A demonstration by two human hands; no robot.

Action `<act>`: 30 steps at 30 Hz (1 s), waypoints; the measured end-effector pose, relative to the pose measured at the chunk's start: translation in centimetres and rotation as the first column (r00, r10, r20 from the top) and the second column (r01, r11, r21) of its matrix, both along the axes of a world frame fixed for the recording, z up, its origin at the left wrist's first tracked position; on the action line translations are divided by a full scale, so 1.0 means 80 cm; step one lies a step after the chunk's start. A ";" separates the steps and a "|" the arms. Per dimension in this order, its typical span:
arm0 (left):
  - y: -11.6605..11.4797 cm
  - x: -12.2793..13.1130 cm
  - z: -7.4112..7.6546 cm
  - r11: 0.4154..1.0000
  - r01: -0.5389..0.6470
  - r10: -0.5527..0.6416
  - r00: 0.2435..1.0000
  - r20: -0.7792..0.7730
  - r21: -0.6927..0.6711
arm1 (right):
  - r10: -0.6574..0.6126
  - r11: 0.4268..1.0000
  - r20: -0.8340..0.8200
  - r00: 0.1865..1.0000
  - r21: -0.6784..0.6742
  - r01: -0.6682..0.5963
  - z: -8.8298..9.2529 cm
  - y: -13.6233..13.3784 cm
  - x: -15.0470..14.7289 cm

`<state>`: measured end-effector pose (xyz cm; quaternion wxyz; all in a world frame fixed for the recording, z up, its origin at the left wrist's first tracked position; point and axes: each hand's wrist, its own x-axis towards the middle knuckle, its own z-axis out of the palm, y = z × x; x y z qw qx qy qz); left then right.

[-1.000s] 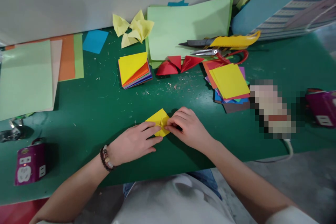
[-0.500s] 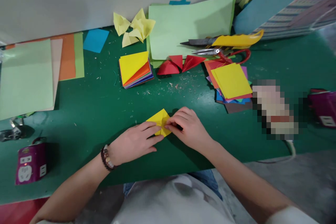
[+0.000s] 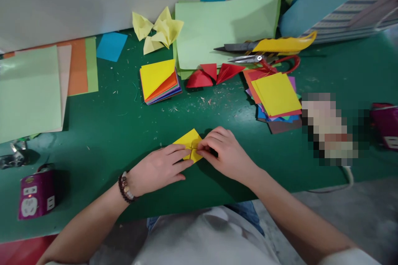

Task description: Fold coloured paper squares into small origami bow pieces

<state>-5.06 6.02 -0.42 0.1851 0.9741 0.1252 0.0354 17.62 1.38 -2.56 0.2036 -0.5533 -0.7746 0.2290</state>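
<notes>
While both hands close in on it, a folded square of yellow origami paper [image 3: 186, 143] lies on the green work table [image 3: 102, 132] — held narrowly between them, flat against the tabletop. Left hand [image 3: 158, 169]: fingers [image 3: 175, 155] pressed on the paper's left side, beaded bracelet [image 3: 125, 187] at the wrist. Right hand [image 3: 225, 153]: fingertips [image 3: 200, 151] pinching in at the paper's centre crease. Ahead of the hands: a stack of coloured paper squares [image 3: 158, 80], red folded paper pieces [image 3: 211, 75], pale yellow folded paper pieces [image 3: 158, 29], pale green sheets [image 3: 224, 27]. Ahead and right of the right hand: red-handled scissors [image 3: 264, 64], a yellow-handled blade [image 3: 284, 44], a second paper stack [image 3: 275, 95]. Left of the left hand: a purple power socket [image 3: 36, 201].
</notes>
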 end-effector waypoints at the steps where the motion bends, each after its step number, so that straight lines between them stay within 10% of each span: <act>1: 0.001 0.000 0.000 1.000 0.004 -0.004 1.000 0.002 0.003 | -0.010 1.000 0.001 1.000 0.013 0.010 -0.001 0.000 -0.001; 30: -0.001 0.000 0.002 1.000 -0.008 0.006 0.997 -0.071 -0.029 | -0.007 1.000 0.101 0.995 -0.024 0.009 0.008 0.002 -0.004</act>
